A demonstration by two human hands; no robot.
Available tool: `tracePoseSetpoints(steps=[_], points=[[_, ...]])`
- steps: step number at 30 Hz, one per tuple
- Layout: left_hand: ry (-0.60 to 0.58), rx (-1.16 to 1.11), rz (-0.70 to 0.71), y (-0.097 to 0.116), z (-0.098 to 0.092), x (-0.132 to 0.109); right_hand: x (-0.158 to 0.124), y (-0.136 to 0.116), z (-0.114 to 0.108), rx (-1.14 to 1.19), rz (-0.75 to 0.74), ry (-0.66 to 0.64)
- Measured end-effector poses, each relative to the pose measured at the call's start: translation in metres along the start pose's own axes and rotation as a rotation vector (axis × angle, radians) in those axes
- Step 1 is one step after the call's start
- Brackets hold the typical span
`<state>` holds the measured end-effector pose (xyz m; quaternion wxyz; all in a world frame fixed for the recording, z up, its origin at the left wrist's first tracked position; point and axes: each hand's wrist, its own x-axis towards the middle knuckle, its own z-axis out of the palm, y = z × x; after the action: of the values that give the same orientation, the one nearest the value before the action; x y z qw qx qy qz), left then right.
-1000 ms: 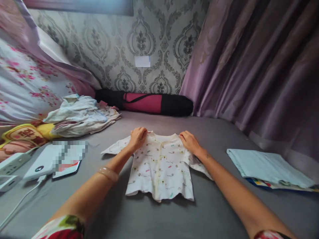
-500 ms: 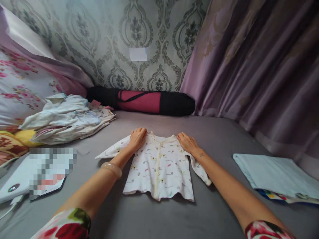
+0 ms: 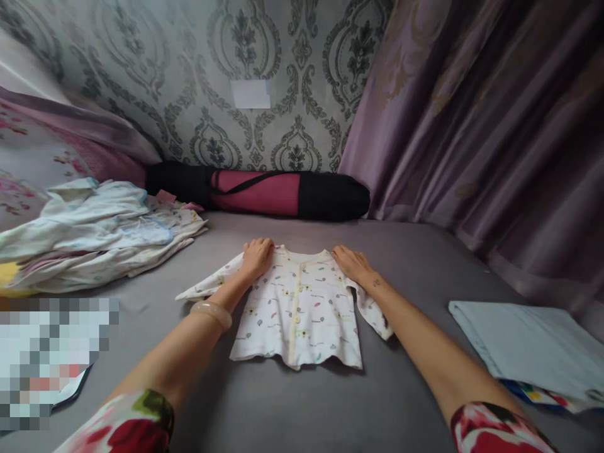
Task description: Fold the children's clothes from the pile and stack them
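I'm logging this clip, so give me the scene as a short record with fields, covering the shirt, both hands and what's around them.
Garment: small white printed shirt, front up, buttons down the middle
Surface: grey sheet
Left hand: left hand on one shoulder of the shirt; grip unclear
Right hand: right hand on the other shoulder; grip unclear
Wrist: bangle on the left
Left side: heap of clothes
Right side: folded pale-blue cloth
Back: long black-and-pink bag by the patterned wall
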<state>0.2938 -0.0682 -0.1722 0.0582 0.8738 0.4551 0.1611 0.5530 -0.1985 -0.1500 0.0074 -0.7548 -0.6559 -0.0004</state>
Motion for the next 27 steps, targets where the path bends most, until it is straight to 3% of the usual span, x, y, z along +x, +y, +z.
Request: tracePoseSetpoints(steps=[3,9,17,23,27], points=[[-0.106,-0.030,-0.031,-0.001,0.000,0.006,0.005,0.001,0.000,0.067,-0.012,-0.003],[-0.157,-0.066,-0.048,0.002,0.004,0.023,0.021,-0.009,-0.001,0.190,-0.023,-0.010],[-0.079,-0.116,-0.022,0.009,0.007,0.019,0.020,-0.027,0.009,0.150,0.058,0.063],[-0.012,0.055,0.066,0.007,0.016,0.010,0.017,-0.031,0.020,0.081,0.055,0.137],[-0.059,0.119,0.084,0.007,0.017,0.010,0.021,-0.020,0.014,0.250,0.036,0.081]])
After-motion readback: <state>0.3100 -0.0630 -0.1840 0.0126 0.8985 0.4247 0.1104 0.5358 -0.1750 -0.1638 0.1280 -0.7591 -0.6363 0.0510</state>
